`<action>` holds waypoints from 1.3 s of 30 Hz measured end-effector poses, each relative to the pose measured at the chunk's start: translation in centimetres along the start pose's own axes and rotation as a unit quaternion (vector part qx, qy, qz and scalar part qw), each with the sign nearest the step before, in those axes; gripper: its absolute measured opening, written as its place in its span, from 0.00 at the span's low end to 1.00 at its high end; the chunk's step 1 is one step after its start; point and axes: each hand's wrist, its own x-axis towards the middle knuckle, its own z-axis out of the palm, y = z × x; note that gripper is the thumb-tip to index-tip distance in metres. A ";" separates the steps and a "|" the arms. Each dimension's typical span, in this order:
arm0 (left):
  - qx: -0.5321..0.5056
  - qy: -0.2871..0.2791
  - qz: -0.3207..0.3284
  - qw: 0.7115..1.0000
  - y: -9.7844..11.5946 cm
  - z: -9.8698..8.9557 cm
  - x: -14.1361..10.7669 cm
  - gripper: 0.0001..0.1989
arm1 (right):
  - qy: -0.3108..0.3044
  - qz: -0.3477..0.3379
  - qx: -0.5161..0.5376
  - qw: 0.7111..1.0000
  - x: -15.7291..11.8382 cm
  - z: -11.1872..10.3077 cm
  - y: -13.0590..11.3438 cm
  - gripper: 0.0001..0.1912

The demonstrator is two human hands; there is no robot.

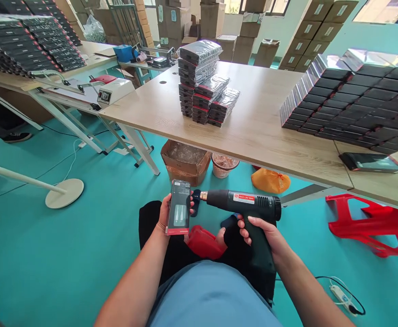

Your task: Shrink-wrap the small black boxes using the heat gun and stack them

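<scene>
While the boxed item hides much of my left hand, I see its thumb and fingertips clasping opposite long edges. My right hand grips the heat gun by its handle, nozzle just beside those fingertips, perhaps not touching. Small print is illegible; both forearms run out of view below.

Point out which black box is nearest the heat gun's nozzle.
The black box in the left hand, beside the nozzle. It alone is held; the stacked boxes and loose box rest on tabletops.
</scene>
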 end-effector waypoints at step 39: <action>0.052 0.159 -0.042 0.985 -1.0 -0.8 0.6 0.16 | -0.207 -0.025 -0.439 0.874 0.4 7.6 -4.2 0.08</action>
